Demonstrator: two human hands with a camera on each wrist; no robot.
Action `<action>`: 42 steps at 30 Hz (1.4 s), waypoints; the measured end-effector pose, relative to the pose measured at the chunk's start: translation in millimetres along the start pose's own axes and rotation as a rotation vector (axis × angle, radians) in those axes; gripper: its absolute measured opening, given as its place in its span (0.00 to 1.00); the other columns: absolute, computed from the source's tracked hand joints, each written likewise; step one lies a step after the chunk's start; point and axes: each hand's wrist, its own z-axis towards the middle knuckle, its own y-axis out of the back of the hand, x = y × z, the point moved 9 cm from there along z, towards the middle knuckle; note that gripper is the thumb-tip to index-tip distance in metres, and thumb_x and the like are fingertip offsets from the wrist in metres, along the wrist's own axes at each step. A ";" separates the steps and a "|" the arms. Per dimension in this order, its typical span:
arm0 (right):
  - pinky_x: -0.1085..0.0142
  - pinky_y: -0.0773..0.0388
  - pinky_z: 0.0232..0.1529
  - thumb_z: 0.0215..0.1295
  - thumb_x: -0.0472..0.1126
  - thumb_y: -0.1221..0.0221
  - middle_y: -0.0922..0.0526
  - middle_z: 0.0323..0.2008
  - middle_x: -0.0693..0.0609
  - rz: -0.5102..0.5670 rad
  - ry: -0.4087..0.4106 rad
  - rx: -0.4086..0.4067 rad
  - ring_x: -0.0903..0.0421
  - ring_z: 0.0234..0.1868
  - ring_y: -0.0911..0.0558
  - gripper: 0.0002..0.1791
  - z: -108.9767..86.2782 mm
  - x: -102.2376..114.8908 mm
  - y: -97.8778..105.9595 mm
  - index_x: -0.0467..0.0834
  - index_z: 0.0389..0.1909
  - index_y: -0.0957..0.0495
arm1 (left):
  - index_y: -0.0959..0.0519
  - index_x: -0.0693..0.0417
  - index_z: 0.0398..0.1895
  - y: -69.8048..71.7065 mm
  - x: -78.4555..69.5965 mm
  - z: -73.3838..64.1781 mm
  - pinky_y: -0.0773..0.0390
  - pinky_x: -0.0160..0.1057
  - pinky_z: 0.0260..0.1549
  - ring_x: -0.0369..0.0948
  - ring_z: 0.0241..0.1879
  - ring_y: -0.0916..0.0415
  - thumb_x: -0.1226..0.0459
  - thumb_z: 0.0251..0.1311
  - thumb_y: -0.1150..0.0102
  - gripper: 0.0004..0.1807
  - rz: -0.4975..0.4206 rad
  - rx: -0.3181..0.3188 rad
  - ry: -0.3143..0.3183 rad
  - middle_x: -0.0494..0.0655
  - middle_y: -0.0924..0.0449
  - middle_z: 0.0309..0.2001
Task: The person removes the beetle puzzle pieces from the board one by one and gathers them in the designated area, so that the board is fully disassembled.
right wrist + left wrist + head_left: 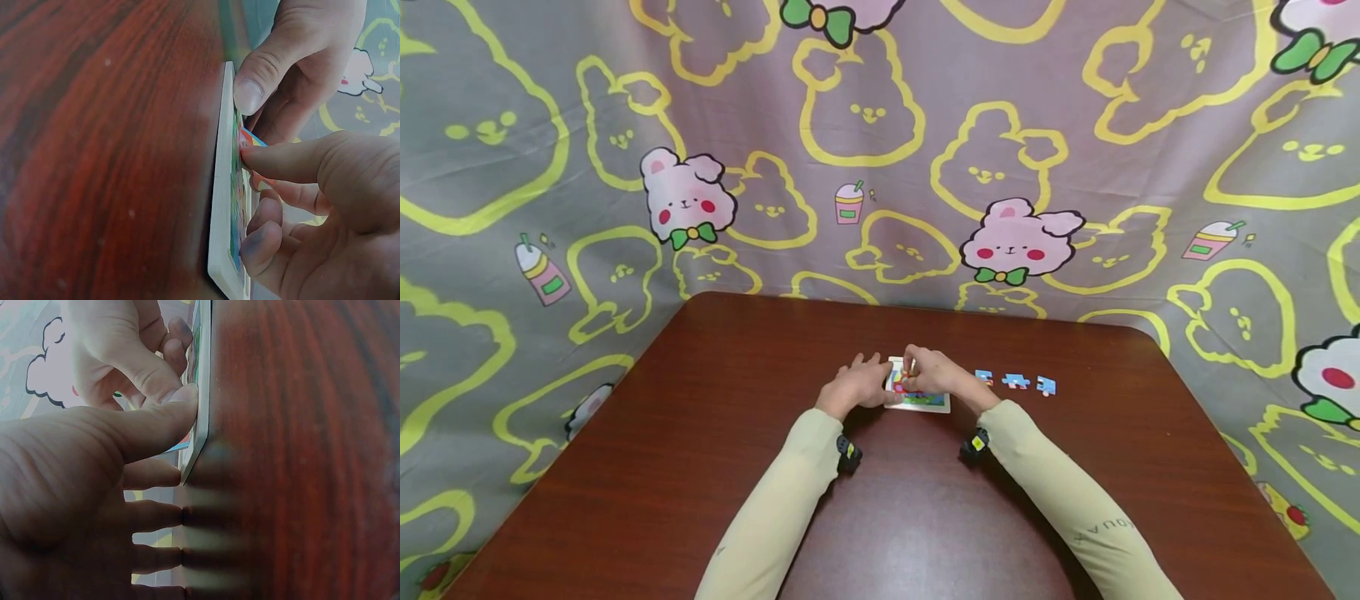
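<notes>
Nearest us are two pale sleeves [782, 500] w/ black wrist cams [848, 454], reaching over the dk brown bench [760, 358] to a small white-rimmed puzzle board [917, 408] lying flat btwn the hands. At its L side we see the L hand [855, 383], fingers straight & spread, thumb on the board's edge, grip apart, while the R hand [934, 372] has its grip clamped on a red-orange puzzle pc [255, 140] above the board. R of that lie 3 loose blue pcs [1016, 381], & past the bench hangs a cartoon-print cloth [887, 100]
</notes>
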 end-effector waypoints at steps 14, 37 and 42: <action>0.68 0.33 0.29 0.64 0.38 0.37 0.25 0.23 0.55 0.050 0.080 -0.024 0.59 0.24 0.31 0.07 -2.8 6.3 1.5 0.45 0.31 0.26 | 0.44 0.44 0.77 -2.6 1.1 -0.1 0.52 0.61 0.73 0.58 0.78 0.62 0.45 0.66 0.44 0.40 -0.009 0.005 0.002 0.53 0.55 0.79; 0.69 0.33 0.24 0.72 0.37 0.48 0.24 0.24 0.53 0.110 0.129 0.092 0.62 0.21 0.31 0.10 -11.4 -1.6 11.0 0.41 0.36 0.18 | 0.45 0.44 0.78 1.1 -0.7 -2.6 0.52 0.60 0.74 0.57 0.78 0.62 0.46 0.66 0.44 0.40 -0.011 0.002 -0.004 0.53 0.55 0.79; 0.67 0.29 0.18 0.73 0.39 0.48 0.23 0.24 0.49 0.188 0.103 0.100 0.59 0.17 0.29 0.09 -23.6 -19.1 19.8 0.41 0.40 0.19 | 0.44 0.44 0.77 1.3 -0.2 -2.3 0.51 0.60 0.74 0.58 0.78 0.61 0.46 0.66 0.44 0.40 -0.004 -0.003 -0.003 0.53 0.54 0.79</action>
